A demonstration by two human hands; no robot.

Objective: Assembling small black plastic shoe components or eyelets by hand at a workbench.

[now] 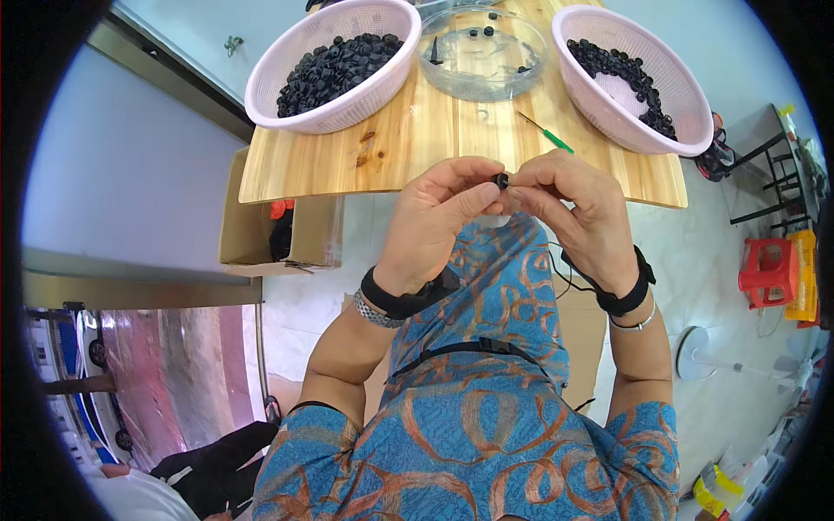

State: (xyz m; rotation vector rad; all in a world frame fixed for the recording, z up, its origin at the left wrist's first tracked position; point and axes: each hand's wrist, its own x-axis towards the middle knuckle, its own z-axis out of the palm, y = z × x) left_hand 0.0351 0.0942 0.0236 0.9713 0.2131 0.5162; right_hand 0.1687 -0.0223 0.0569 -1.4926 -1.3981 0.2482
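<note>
My left hand point(440, 213) pinches a small black round part point(501, 181) between thumb and fingertips, just off the table's near edge. From the other side my right hand point(584, 204) closes its thumb and forefinger at the same part; anything smaller between those fingertips is too small to make out. Beyond the hands, a thin tool with a green handle point(556, 141) lies on the wooden table point(434, 143). A pink basket point(261, 97) at the left holds a heap of black parts. Black ring-like pieces lie in another pink basket point(693, 123) at the right.
Between the baskets stands a clear round tub point(473, 85) with a few black pieces. Under the table's left side sits an open cardboard box point(243, 234). A red stool point(766, 273) and a fan point(695, 354) are at the right. Another person point(143, 497) is at the lower left.
</note>
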